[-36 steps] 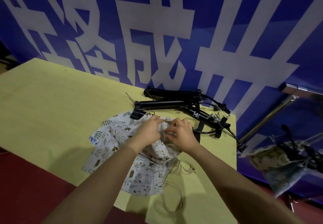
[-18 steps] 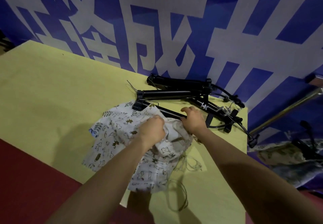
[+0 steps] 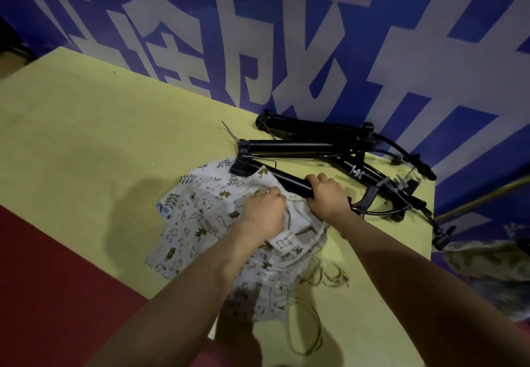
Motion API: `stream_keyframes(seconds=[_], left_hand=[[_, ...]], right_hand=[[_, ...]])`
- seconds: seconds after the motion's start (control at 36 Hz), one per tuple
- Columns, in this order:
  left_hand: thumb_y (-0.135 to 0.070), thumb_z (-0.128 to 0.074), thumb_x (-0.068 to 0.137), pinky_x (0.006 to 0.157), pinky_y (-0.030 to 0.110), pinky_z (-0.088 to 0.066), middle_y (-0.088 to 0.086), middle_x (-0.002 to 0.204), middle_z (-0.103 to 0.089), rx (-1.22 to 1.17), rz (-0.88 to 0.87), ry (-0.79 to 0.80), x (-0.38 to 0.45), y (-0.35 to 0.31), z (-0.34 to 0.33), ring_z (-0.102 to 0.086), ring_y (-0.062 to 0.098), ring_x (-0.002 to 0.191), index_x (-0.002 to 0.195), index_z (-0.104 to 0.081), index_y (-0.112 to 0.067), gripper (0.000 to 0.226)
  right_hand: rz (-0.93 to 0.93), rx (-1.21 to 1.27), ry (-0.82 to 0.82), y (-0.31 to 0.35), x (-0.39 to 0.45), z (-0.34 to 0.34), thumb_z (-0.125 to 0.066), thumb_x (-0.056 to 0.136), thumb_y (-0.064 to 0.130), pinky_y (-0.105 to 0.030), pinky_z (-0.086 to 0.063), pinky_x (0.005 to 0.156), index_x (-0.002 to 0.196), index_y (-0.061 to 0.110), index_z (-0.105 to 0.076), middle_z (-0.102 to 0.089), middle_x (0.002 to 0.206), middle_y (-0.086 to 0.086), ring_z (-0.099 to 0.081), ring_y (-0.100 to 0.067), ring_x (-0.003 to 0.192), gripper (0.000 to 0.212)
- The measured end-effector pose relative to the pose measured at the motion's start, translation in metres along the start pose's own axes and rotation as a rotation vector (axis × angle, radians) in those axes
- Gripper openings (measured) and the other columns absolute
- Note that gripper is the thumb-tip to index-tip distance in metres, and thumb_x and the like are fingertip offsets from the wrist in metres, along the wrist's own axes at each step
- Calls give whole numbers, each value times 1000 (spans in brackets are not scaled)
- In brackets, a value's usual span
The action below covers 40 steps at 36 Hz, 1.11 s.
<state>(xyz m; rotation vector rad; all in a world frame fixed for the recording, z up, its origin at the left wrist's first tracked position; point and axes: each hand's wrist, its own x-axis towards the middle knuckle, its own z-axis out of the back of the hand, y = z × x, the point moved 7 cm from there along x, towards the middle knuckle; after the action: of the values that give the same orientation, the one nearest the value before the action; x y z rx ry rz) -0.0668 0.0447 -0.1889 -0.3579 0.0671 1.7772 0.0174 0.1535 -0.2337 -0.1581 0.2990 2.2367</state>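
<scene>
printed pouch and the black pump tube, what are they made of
printed pouch: soft cloth, probably cotton, matte; it creases and bunches under the left hand.
black pump tube: rigid, smooth, with a dull sheen, metal or hard plastic; the right hand grips it.

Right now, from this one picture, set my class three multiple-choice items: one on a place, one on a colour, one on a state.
1. Where does the printed cloth lie?
A. on the yellow table
B. on the red floor
C. draped over a chair

2. What colour is the banner behind its white characters?
A. green
B. blue
C. black

3. What is the right hand doing?
A. lying flat, palm down
B. pulling a cord
C. gripping a black tube

Key:
1 A: the cloth spreads across the tabletop, and the left hand grips it.
2 B: blue fills the wall around the characters.
3 C: its fingers curl over the tube nearest the cloth.
</scene>
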Motion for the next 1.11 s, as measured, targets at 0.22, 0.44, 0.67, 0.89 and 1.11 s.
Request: stream_keyframes(seconds=[0.22, 0.44, 0.67, 0.89, 1.11], left_hand=[[-4, -46, 88, 89, 39, -47, 7, 134, -45, -123, 34, 20, -10, 1, 10, -55, 28, 113, 130, -49, -7, 42], [-1, -43, 90, 91, 35, -46, 4, 141, -41, -267, 78, -57, -29, 0, 33, -53, 25, 117, 135, -48, -13, 47], [6, -44, 86, 103, 33, -38, 12, 140, -43, -544, 144, -164, -47, 10, 56, -45, 28, 126, 135, -47, -2, 49], [0, -50, 89, 67, 25, -38, 16, 96, -58, -785, 302, -245, -59, 24, 77, -52, 25, 82, 106, -56, -1, 19], [-1, -60, 88, 69, 22, -33, -1, 64, -45, -831, 413, -98, -75, 22, 61, -58, 23, 77, 70, -43, -15, 28]], right_hand=[[-19, 87, -68, 0, -25, 34, -54, 89, 32, -34, -39, 66, 127, 13, -40, -45, 121, -10, -55, -33, 104, 45], [-78, 181, -176, 10, -60, 78, -61, 83, 38, -34, -42, 62, 115, 15, -38, -56, 107, -8, -60, -31, 89, 45], [-80, 168, -257, 7, -102, 103, -60, 82, 37, -33, -42, 62, 112, 18, -37, -62, 94, -4, -61, -30, 81, 42], [-19, 147, -269, -1, -145, 107, -56, 84, 33, -32, -43, 62, 114, 21, -43, -59, 101, -4, -59, -31, 91, 34], [122, 70, -375, 10, -166, 116, -59, 82, 32, -34, -44, 67, 114, 19, -47, -59, 107, -2, -59, -30, 93, 37]])
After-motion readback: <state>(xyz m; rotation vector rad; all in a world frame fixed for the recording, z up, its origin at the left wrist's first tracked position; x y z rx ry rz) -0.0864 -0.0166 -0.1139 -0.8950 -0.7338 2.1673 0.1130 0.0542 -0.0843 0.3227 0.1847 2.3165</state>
